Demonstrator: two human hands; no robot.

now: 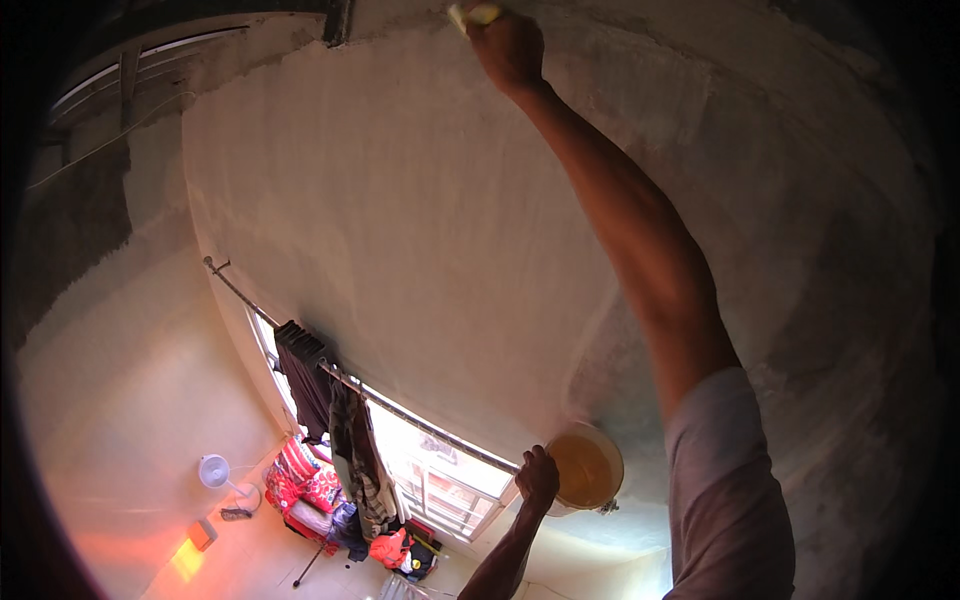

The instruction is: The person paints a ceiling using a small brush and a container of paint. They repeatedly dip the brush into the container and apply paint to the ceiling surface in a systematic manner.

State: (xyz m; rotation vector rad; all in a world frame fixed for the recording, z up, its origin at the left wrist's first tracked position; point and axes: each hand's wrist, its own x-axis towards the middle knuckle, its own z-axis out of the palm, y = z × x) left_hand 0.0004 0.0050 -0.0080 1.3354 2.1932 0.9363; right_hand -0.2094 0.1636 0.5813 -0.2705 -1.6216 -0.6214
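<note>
My right hand (508, 50) is raised high at the upper part of the head view, closed on a pale yellow object (463, 14), perhaps a sponge or pad, against the top of the grey plastered wall (420, 180). My left hand (537, 475), low at center right, grips the rim of a pale bucket (610, 474) with yellowish-brown liquid in it.
A curtain rod (245, 296) with dark hanging cloths (308, 375) crosses a bright window (450, 480) below. Piled red bedding and clothes (305, 475), a white standing fan (214, 470) and a small orange box (202, 535) are at lower left. Dark beams (130, 75) show upper left.
</note>
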